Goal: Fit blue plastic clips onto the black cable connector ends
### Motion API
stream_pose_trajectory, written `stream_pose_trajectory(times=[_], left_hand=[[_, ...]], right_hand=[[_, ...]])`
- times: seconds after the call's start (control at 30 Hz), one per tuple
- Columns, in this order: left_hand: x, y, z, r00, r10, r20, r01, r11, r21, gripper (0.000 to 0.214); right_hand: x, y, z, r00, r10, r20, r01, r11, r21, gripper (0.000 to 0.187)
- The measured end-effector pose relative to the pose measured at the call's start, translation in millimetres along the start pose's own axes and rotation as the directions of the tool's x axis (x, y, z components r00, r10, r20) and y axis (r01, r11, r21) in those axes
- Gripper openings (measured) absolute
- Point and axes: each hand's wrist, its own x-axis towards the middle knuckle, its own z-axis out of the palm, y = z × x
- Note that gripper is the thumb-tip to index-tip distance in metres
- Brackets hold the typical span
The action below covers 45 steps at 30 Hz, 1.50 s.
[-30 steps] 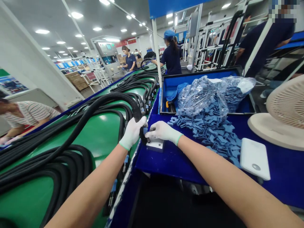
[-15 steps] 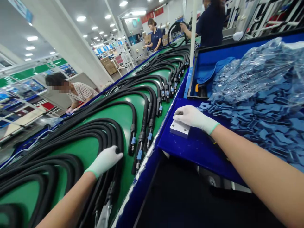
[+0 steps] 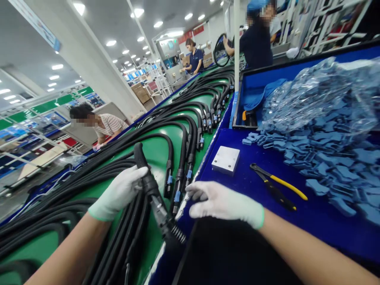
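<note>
My left hand (image 3: 118, 192), in a white glove, is closed around a black corrugated hose (image 3: 150, 185) near its end fitting. The hose end is lifted above the other hoses and slants down to the right, with a coiled spring-like piece (image 3: 178, 233) at its tip. My right hand (image 3: 218, 201), gloved too, hovers to the right of the fitting, fingers curled and apart from the thumb, with nothing visible between them. Behind it, a silver metal block (image 3: 227, 157) with holes lies on the blue surface. Beside the block are pliers (image 3: 276, 185) with yellow and black handles.
Many black hoses (image 3: 166, 138) lie curved along the green table (image 3: 154, 158), several with blue clips on their ends. Loose blue clips (image 3: 329, 158) and clear plastic film (image 3: 311, 95) fill the right side by a blue bin (image 3: 297, 63). Other people work farther back.
My left hand has raised a hose end from the pile. My right hand has left the metal block and come down and toward the hose end. The pliers have come into view.
</note>
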Motion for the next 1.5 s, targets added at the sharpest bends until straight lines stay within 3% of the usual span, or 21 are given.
stream_pose_trajectory(times=[0.07,0.13,0.2,0.27,0.3,0.37,0.4,0.43,0.47,0.53,0.6,0.63,0.7,0.77,0.8,0.93,1.03,1.1,1.17,1.27,1.5], left_hand=[[6.1,25.4,18.5,0.996,0.081,-0.026,-0.081,0.997,0.016,0.041],[7.7,44.6,38.4,0.996,0.081,-0.028,-0.078,0.993,0.089,0.041],[5.2,57.9,57.7,0.994,0.109,-0.020,-0.100,0.959,0.265,0.039],[-1.3,66.7,77.6,0.951,0.304,0.049,-0.296,0.858,0.420,0.032],[-5.9,69.7,88.2,0.883,0.454,0.122,-0.459,0.779,0.426,0.027],[-16.3,73.1,110.7,0.667,0.701,0.253,-0.744,0.608,0.278,0.021],[-21.5,73.6,122.0,0.568,0.767,0.299,-0.822,0.544,0.168,0.022],[-26.0,73.6,132.8,0.517,0.795,0.318,-0.850,0.520,0.081,0.025],[-29.6,73.4,142.5,0.523,0.789,0.321,-0.838,0.544,0.028,0.027],[-33.2,74.0,157.1,0.670,0.678,0.302,-0.711,0.703,-0.001,0.028],[-31.7,78.0,164.9,0.845,0.448,0.293,-0.467,0.884,-0.007,0.028],[-29.5,81.5,166.8,0.898,0.317,0.306,-0.328,0.944,-0.016,0.031],[-23.5,90.9,168.1,0.927,0.133,0.351,-0.120,0.991,-0.058,0.037],[-17.4,102.3,168.4,0.918,0.080,0.389,-0.027,0.990,-0.142,0.045],[-14.9,108.3,168.3,0.917,0.077,0.392,-0.004,0.983,-0.183,0.047],[-8.1,130.0,164.1,0.925,0.100,0.366,0.004,0.962,-0.272,0.046],[-4.3,139.2,157.3,0.935,0.130,0.331,-0.031,0.957,-0.289,0.039],[-1.6,140.6,154.0,0.941,0.140,0.309,-0.050,0.958,-0.283,0.035],[1.0,139.5,153.1,0.941,0.150,0.302,-0.062,0.957,-0.284,0.033],[3.6,137.1,154.8,0.937,0.158,0.312,-0.064,0.954,-0.291,0.031],[-0.6,138.3,156.6,0.939,0.192,0.287,-0.098,0.945,-0.313,0.030]], right_hand=[[-9.0,8.1,12.1,0.996,0.027,0.083,-0.044,0.977,0.207,0.063],[-22.9,16.5,12.0,0.998,0.059,0.023,-0.063,0.950,0.305,0.053],[-42.7,20.4,3.5,0.985,0.103,-0.139,-0.065,0.964,0.257,0.043],[-66.1,16.0,-8.0,0.959,0.136,-0.248,-0.111,0.987,0.114,0.033],[-77.9,10.5,-13.5,0.954,0.153,-0.257,-0.147,0.988,0.043,0.028],[-99.8,-5.0,-23.4,0.958,0.191,-0.214,-0.210,0.975,-0.074,0.020],[-109.5,-13.4,-28.2,0.960,0.213,-0.180,-0.236,0.965,-0.117,0.018],[-118.2,-20.9,-33.3,0.960,0.237,-0.149,-0.259,0.954,-0.152,0.018],[-125.9,-26.6,-38.9,0.956,0.253,-0.147,-0.278,0.942,-0.188,0.018],[-137.2,-29.4,-51.6,0.923,0.241,-0.299,-0.334,0.887,-0.318,0.021],[-141.5,-18.8,-63.8,0.806,0.147,-0.574,-0.494,0.702,-0.514,0.032],[-140.7,-9.5,-68.6,0.734,0.070,-0.675,-0.595,0.544,-0.591,0.033],[-134.4,11.3,-74.2,0.659,-0.037,-0.751,-0.723,0.242,-0.647,0.023],[-125.9,26.8,-75.8,0.654,-0.067,-0.754,-0.739,0.158,-0.655,0.012],[-122.4,30.5,-75.8,0.645,-0.068,-0.761,-0.738,0.206,-0.643,0.010],[-118.2,20.2,-71.9,0.629,0.026,-0.777,-0.636,0.591,-0.496,0.008],[-118.8,2.0,-61.3,0.728,-0.018,-0.685,-0.420,0.778,-0.467,0.009],[-117.5,-8.3,-51.8,0.800,-0.112,-0.590,-0.233,0.848,-0.476,0.031],[-114.8,-14.8,-43.5,0.838,-0.192,-0.511,-0.095,0.871,-0.482,0.055],[-109.8,-16.6,-37.0,0.838,-0.281,-0.468,-0.028,0.834,-0.551,0.074],[-105.4,-14.2,-36.6,0.822,-0.400,-0.405,0.026,0.737,-0.675,0.085]])
